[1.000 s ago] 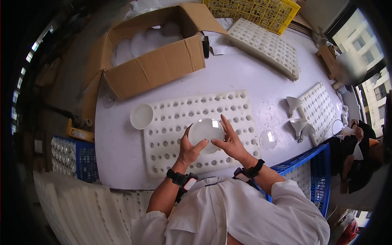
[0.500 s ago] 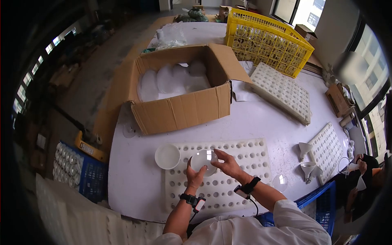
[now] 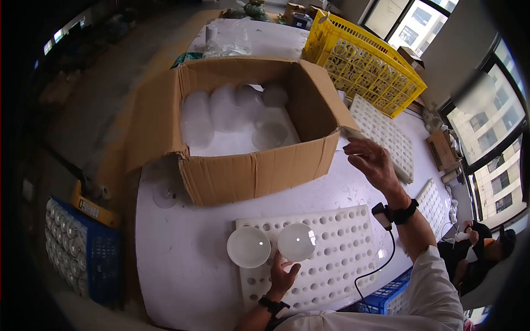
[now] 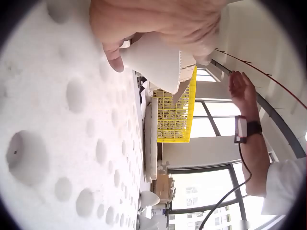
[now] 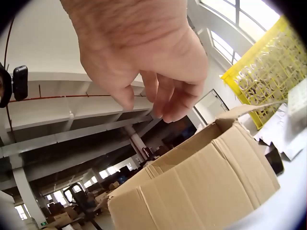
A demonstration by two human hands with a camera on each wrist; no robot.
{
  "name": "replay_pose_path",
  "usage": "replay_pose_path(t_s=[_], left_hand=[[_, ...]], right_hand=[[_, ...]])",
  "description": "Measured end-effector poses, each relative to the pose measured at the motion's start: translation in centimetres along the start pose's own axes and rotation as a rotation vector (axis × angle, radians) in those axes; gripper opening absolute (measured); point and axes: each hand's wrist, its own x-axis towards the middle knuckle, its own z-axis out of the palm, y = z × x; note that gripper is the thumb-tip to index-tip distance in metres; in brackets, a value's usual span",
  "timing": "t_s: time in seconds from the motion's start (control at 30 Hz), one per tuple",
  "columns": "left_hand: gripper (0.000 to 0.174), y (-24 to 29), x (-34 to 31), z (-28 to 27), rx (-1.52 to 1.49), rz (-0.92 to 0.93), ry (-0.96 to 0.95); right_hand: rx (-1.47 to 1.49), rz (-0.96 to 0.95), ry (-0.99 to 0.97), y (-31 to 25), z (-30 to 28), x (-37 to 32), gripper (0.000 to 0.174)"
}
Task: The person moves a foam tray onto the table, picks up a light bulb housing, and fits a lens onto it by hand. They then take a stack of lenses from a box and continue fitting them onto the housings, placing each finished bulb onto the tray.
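My left hand (image 3: 283, 277) is low at the near side of a white lamp cup (image 3: 297, 243), over a white foam tray (image 3: 337, 254) full of holes. In the left wrist view its thumb and fingers curl round the narrow lower part of that cup (image 4: 153, 62); some fingers are hidden behind it. Glossy reflections show across the cup's round top. A second white lamp cup (image 3: 248, 247) stands just left of it, at the tray's corner. My right hand (image 3: 375, 165), raised by the cardboard box's right flap, holds nothing, its fingers loosely bent.
An open cardboard box (image 3: 259, 176) with stacks of translucent domes (image 3: 226, 107) stands beyond the tray. Behind it on the right are a yellow crate (image 3: 364, 71) and another foam tray (image 3: 386, 132). A blue crate (image 3: 102, 259) of lamp parts sits left, and a cable (image 3: 393, 248) trails from my right wrist.
My right hand has let go of the round glossy lamp cup and risen forward and right, toward the box. The left hand stays at the cup. The head view has shifted.
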Motion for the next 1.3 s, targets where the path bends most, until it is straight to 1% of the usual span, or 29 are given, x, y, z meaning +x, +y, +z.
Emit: replay_pose_path(t_s=[0.03, 0.07, 0.1, 0.13, 0.17, 0.2, 0.23, 0.27, 0.3, 0.37, 0.4, 0.43, 0.47, 0.5, 0.53, 0.57, 0.6, 0.63, 0.67, 0.7, 0.77, 0.8, 0.83, 0.9, 0.93, 1.03, 1.13, 1.27, 1.3], left_hand=[[0.060, -0.5, -0.9, -1.0, 0.147, -0.009, -0.031], [0.060, -0.9, -1.5, -2.0, 0.133, -0.020, -0.047], [0.055, -1.1, -1.7, -2.9, 0.206, 0.019, -0.098], [0.050, -1.3, -1.9, -3.5, 0.280, 0.056, -0.144], [0.050, -1.1, -1.9, -3.7, 0.268, 0.047, -0.149], [0.045, -1.0, -2.0, -3.6, 0.399, 0.073, -0.141], [0.040, -0.9, -1.9, -3.4, 0.528, 0.099, -0.132], [0.037, -0.9, -1.8, -3.4, 0.550, 0.185, -0.108], [0.034, -1.0, -1.8, -3.4, 0.533, 0.179, -0.118], [0.028, 0.4, -1.4, -3.6, 0.522, 0.129, -0.162], [0.033, 0.2, -2.3, -3.4, 0.563, -0.114, -0.183], [0.033, -0.3, -2.5, -3.5, 0.555, -0.126, -0.186], [0.031, 0.1, -2.1, -3.6, 0.673, 0.071, -0.195], [0.028, -0.1, -2.2, -3.7, 0.789, 0.270, -0.202], [0.029, -0.7, -2.6, -3.8, 0.808, 0.229, -0.228], [0.029, 0.3, -2.0, -3.6, 0.802, 0.223, -0.228], [0.025, 1.3, -1.6, -3.9, 0.859, 0.275, -0.215], [0.021, 2.1, -1.2, -4.1, 0.922, 0.335, -0.203], [0.021, 1.3, -0.7, -4.5, 0.919, 0.323, -0.201], [0.021, 1.0, -0.3, -4.7, 0.918, 0.307, -0.197], [0.020, 0.4, -0.4, -5.1, 0.916, 0.276, -0.189], [0.020, 0.1, -0.4, -5.2, 0.917, 0.262, -0.186], [0.020, -0.2, -0.3, -5.4, 0.917, 0.251, -0.183], [0.019, -0.6, -0.4, -5.5, 0.914, 0.227, -0.184], [0.019, -0.7, -0.5, -5.5, 0.911, 0.219, -0.186], [0.018, -1.0, -0.7, -5.6, 0.905, 0.212, -0.199], [0.017, -1.4, -0.6, -5.3, 0.904, 0.218, -0.194], [0.016, -1.8, -0.8, -5.3, 0.911, 0.228, -0.180], [0.016, -1.8, -1.0, -5.2, 0.914, 0.225, -0.173]], right_hand=[[-0.077, -0.040, -0.028, -0.6, 0.5, 2.2, 0.043], [-0.224, -0.087, -0.053, -0.7, 1.0, 4.5, 0.044], [-0.371, -0.139, -0.083, -0.9, 1.6, 7.0, 0.046], [-0.493, -0.086, -0.143, -1.6, 2.6, 9.5, 0.048], [-0.611, -0.032, -0.205, -2.1, 3.6, 11.9, 0.050], [-0.619, -0.022, -0.212, -1.2, 4.1, 14.5, 0.050], [-0.780, -0.217, -0.254, 0.4, 4.5, 17.0, 0.052], [-0.934, -0.416, -0.300, 1.7, 5.1, 19.1, 0.054], [-0.941, -0.408, -0.315, 2.5, 5.9, 20.7, 0.054], [-1.041, -0.473, -0.377, 4.0, 7.6, 23.7, 0.058], [-1.043, -0.462, -0.391, 4.6, 8.7, 24.9, 0.058], [-0.986, -0.443, -0.465, 5.2, 9.7, 26.1, 0.061], [-0.925, -0.422, -0.537, 5.9, 10.7, 27.2, 0.063], [-0.923, -0.411, -0.548, 7.1, 11.7, 28.3, 0.063], [-0.927, -0.326, -0.601, 8.3, 12.7, 29.5, 0.067], [-0.931, -0.244, -0.652, 9.6, 13.6, 30.8, 0.072], [-0.929, -0.236, -0.670, 12.1, 15.1, 32.4, 0.072], [-0.964, -0.226, -0.633, 13.6, 16.1, 33.5, 0.077], [-0.998, -0.215, -0.600, 15.3, 16.8, 34.5, 0.083], [-0.991, -0.212, -0.614, 15.9, 17.5, 35.1, 0.083], [-1.100, -0.206, -0.539, 16.8, 18.4, 36.3, 0.096], [-1.131, -0.179, -0.555, 17.9, 18.6, 37.6, 0.103], [-1.126, -0.178, -0.565, 17.3, 19.2, 37.5, 0.103], [-1.157, -0.013, -0.528, 15.8, 19.7, 37.5, 0.107], [-1.208, -0.100, -0.499, 17.4, 19.6, 37.9, 0.109], [-1.154, -0.053, -0.547, 16.6, 19.1, 37.8, 0.112], [-1.224, 0.019, -0.491, 17.5, 19.3, 39.1, 0.113], [-1.218, 0.018, -0.514, 17.8, 19.2, 39.2, 0.113], [-1.090, -0.006, -0.508, 18.1, 19.3, 38.8, 0.112]])
